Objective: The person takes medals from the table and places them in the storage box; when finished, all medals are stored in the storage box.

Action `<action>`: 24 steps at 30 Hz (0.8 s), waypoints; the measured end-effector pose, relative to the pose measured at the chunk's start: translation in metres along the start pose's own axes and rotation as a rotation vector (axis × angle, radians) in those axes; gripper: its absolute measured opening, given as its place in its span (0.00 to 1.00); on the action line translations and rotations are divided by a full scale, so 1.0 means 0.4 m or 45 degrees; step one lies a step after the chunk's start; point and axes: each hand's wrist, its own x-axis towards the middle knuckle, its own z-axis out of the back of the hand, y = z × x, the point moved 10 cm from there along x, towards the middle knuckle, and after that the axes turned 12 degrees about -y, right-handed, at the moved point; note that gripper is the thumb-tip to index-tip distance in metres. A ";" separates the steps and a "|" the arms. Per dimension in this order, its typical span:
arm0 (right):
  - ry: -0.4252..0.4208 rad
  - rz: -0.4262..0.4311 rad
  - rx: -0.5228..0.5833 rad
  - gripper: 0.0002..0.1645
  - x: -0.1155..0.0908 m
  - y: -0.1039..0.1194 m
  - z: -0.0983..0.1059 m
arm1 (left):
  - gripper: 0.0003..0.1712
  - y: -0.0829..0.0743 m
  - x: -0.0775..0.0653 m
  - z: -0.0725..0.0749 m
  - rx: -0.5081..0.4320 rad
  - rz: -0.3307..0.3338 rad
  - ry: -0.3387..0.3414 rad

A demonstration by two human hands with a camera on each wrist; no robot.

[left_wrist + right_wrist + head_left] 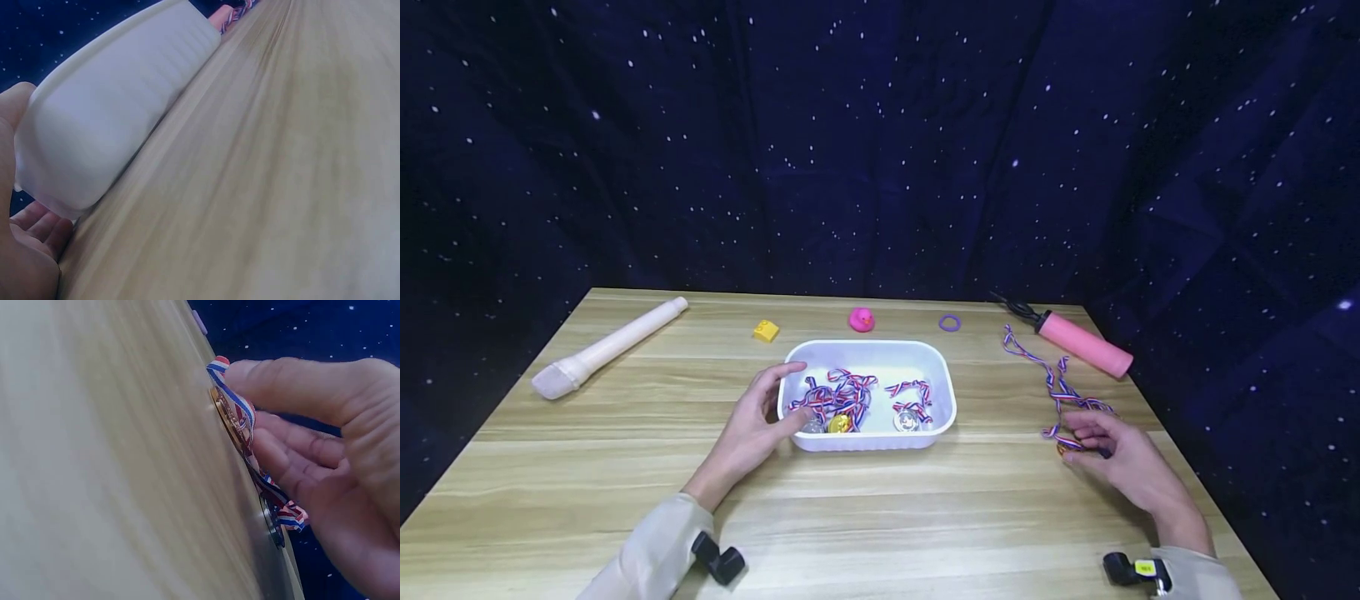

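Observation:
My left hand (748, 433) grips the left end of a white plastic tub (865, 442), thumb over the rim and other fingers along its end. Inside are a gold medal (839, 423), a silver medal (907, 420) and another silvery one (813, 426) partly under the thumb, with striped ribbons. At the right, my right hand (1116, 458) is around a bronze-coloured medal (230, 419) on the table, loosely bent fingers at its edge and thumb against its striped ribbon (234, 394). A second medal (271, 520) lies beside it, largely hidden from the head view.
A pink hand pump (1086, 343) lies at the back right, near trailing ribbons (1026, 350). Behind the tub are a yellow block (766, 331), a pink rubber duck (861, 319) and a purple ring (950, 322). A pale microphone-shaped object (613, 346) lies at the left.

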 end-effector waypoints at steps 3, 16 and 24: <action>0.022 0.027 -0.066 0.30 -0.002 0.000 -0.005 | 0.39 0.001 0.000 0.000 -0.002 0.001 0.000; -0.010 0.123 -0.214 0.32 0.005 0.018 -0.011 | 0.39 0.000 0.000 -0.001 -0.002 0.003 0.004; -0.034 0.066 -0.126 0.29 0.011 0.029 -0.029 | 0.40 0.004 -0.004 -0.002 0.013 0.019 0.012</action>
